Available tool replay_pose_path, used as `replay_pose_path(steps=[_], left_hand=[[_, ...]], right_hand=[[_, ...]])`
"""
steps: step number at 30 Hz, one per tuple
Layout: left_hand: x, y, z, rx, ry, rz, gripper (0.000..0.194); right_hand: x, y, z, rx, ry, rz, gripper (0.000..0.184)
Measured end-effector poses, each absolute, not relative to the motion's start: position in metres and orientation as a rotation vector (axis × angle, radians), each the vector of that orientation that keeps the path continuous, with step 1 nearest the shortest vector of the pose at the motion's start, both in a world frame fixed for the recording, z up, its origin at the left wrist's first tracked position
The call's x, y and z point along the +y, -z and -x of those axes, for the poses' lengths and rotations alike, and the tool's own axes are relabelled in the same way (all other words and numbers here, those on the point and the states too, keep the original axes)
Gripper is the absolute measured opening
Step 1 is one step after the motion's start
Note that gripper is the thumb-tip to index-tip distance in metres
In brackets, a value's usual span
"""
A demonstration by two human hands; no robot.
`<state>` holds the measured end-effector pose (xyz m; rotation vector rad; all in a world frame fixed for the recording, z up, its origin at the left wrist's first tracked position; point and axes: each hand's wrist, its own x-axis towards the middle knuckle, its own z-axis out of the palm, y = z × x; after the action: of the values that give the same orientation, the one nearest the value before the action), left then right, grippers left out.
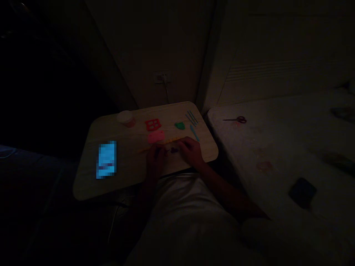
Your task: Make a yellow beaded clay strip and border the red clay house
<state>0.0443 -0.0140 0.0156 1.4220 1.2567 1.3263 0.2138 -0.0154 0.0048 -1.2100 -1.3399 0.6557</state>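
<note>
In the dim head view, my left hand (155,157) is low over the table with its fingers pinched together. My right hand (192,149) is just to the right, its thumb and fingers also closed. What either hand grips is too dark and small to make out. A small dark purple piece (174,150) shows between them. Beyond the fingers lies a bumpy yellow-orange strip (172,140), partly behind my right hand. A pink slab (156,136) lies past my left hand, and farther back is a red window-shaped frame (152,125).
A green piece (180,126), several thin sticks (192,118) and a blue plastic knife (194,133) lie at the table's right. A lidded tub (126,118) stands at the back left, near a bright pixelated rectangle (107,159). Scissors (235,119) lie on the pale surface at right.
</note>
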Motion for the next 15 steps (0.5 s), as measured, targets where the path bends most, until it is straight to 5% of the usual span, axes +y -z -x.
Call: replay_pose_path(steps=[15], left_hand=[[-0.0129,-0.0121,-0.0434,1.227,-1.277,-1.394,0.013]], right_hand=[[-0.0154,0.0006,-0.2124,-1.263,-0.688,1.279,0.035]])
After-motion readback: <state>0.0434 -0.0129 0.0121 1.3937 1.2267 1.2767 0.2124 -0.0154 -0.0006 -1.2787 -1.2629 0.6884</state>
